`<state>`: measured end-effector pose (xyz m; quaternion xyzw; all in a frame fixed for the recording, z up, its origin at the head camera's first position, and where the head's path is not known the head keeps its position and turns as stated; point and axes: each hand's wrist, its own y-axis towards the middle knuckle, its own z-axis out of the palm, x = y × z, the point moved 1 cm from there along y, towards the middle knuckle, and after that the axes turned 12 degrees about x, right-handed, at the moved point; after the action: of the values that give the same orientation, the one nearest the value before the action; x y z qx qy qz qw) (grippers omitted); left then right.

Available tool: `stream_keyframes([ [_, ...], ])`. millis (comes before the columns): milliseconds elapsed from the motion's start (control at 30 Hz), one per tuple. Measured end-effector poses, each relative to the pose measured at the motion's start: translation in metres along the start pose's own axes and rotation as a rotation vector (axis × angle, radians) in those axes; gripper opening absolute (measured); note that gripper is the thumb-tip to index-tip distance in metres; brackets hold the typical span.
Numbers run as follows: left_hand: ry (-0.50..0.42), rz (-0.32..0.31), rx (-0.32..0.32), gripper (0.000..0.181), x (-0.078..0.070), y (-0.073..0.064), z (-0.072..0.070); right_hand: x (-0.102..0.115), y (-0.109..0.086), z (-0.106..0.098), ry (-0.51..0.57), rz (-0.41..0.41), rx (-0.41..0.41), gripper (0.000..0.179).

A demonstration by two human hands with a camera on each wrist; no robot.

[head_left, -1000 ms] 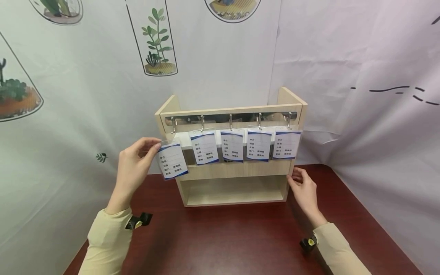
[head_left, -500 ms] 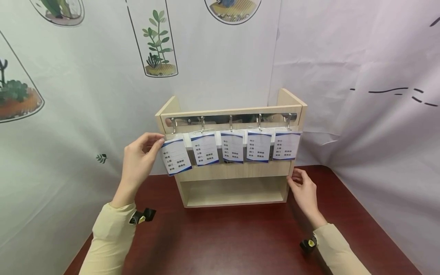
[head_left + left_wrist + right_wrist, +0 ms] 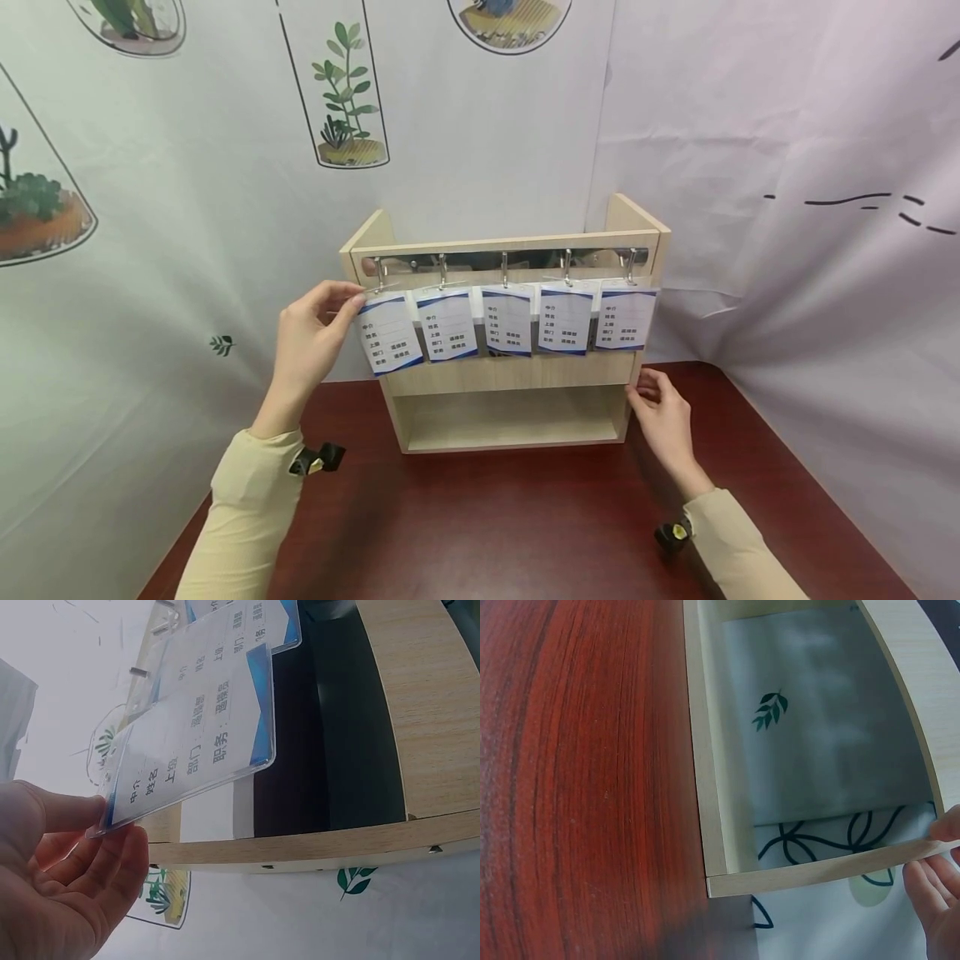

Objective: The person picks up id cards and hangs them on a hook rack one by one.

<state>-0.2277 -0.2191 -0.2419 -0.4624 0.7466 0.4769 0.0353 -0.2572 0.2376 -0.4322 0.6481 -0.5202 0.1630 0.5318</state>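
Note:
My left hand (image 3: 309, 342) pinches a name badge (image 3: 392, 333) in a clear plastic sleeve by its top left corner. Slightly tilted, this badge has its top edge at the tip of the leftmost hook (image 3: 380, 273); whether the hook passes through it I cannot tell. In the left wrist view, thumb and fingers grip the badge's (image 3: 187, 735) corner. Several like badges (image 3: 507, 321) hang from the other hooks. My right hand (image 3: 666, 421) grips the right side panel of the wooden rack (image 3: 517, 375), with the thumb and fingers on either side of the panel in the right wrist view.
A metal hook rail (image 3: 472, 261) runs along the rack's upper front. Below is an open compartment (image 3: 510, 417). The rack stands on a dark red table (image 3: 495, 525), before a pale curtain (image 3: 495, 133) with printed plants.
My left hand has moved right and slightly up, bringing the badge from beside the rack to the leftmost hook, and the badge tilts less. My right hand stays put.

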Motion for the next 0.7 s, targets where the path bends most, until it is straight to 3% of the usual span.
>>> stream_keyframes([
  [700, -0.022, -0.052, -0.018, 0.018, -0.0043, 0.0059, 0.0044, -0.0008, 0.0004, -0.0002, -0.013, 0.017, 0.009, 0.031],
])
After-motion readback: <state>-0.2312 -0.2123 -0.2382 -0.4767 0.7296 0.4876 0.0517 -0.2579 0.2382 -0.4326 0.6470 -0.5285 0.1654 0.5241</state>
